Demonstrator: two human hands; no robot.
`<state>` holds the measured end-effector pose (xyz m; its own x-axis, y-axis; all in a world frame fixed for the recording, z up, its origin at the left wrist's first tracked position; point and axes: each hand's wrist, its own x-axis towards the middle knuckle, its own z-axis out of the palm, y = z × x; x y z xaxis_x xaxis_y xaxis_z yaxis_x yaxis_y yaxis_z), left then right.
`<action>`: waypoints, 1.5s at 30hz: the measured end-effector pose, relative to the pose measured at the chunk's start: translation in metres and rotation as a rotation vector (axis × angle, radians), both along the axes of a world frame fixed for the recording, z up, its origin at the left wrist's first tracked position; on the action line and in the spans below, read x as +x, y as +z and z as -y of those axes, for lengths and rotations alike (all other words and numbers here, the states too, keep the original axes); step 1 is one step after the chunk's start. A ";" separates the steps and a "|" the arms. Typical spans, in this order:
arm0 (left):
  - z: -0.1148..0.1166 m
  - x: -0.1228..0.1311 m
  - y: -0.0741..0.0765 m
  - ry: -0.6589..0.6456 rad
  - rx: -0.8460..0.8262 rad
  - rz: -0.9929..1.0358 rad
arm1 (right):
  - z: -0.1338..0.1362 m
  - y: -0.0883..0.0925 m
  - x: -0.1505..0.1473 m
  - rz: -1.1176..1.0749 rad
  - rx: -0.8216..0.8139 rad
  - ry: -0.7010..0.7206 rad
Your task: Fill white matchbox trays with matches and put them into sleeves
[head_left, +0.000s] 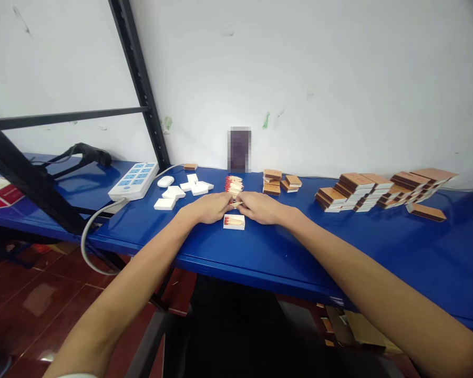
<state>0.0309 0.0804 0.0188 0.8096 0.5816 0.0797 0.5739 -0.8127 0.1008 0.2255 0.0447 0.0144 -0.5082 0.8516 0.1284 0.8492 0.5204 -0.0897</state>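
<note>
My left hand (214, 208) and my right hand (260, 208) almost meet at the middle of the blue table. Their fingers are closed around a few matchsticks (236, 203), partly hidden by the fingertips. Just beyond the hands lies a heap of red-tipped matchsticks (233, 184). Nearer to me, a white matchbox tray (234, 228) holds several matchsticks with their red heads to the left.
White box pieces (164, 203) lie to the left, near a white mouse-shaped object (165, 181) and a power strip (134, 181). Small matchbox stacks (272, 181) stand right of the heap, with larger stacks (355, 190) farther right. A black metal post (140, 79) rises at left.
</note>
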 end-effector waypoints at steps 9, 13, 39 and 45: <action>-0.003 0.000 -0.005 0.002 0.013 -0.001 | -0.003 0.000 0.005 -0.054 -0.006 0.011; -0.001 -0.001 -0.002 -0.003 0.022 0.009 | -0.004 -0.001 0.006 -0.076 -0.005 0.016; -0.001 0.005 0.009 -0.051 0.046 -0.145 | -0.003 0.005 0.001 -0.045 -0.034 -0.007; 0.023 -0.002 0.032 -0.048 -0.001 -0.080 | 0.021 0.038 0.001 -0.164 -0.138 0.057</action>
<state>0.0287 0.0576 0.0511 0.8404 0.5418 0.0129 0.5404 -0.8395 0.0568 0.2267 0.0239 0.0525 -0.5380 0.8373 0.0975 0.7868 0.5403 -0.2983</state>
